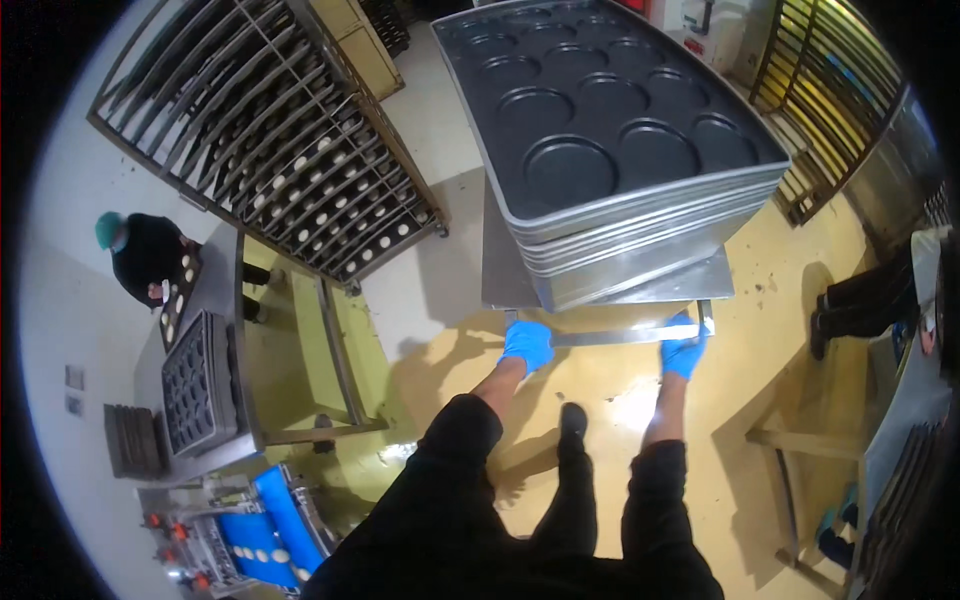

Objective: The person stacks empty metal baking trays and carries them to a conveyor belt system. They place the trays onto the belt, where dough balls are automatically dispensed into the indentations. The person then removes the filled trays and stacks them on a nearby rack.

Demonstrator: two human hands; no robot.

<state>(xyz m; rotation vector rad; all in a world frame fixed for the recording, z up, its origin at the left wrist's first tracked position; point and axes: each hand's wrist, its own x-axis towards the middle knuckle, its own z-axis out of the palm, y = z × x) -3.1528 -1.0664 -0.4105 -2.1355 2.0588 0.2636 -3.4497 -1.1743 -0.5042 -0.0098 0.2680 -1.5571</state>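
Both of my hands wear blue gloves. My left hand point(527, 347) grips the left end of a flat metal handle bar point(615, 337) on a metal cart point(709, 279). Near the bar's right end my right hand point(682, 349) is closed around it. Beyond the bar, the cart's flat top carries a tall stack of metal baking trays point(652, 262), set askew to its edges. Round shallow wells fill the dark top tray point(600, 97), and nothing lies in them. The cart's wheels are hidden.
At left, a person point(150, 251) handles dough pieces point(178, 304) at a table point(251, 390). A tall rack point(330, 150) of loaded trays stands front left; another rack point(817, 97) is at the right. Below left is a blue conveyor point(259, 536). A person's legs point(862, 300) show beside the right-hand table point(892, 405).
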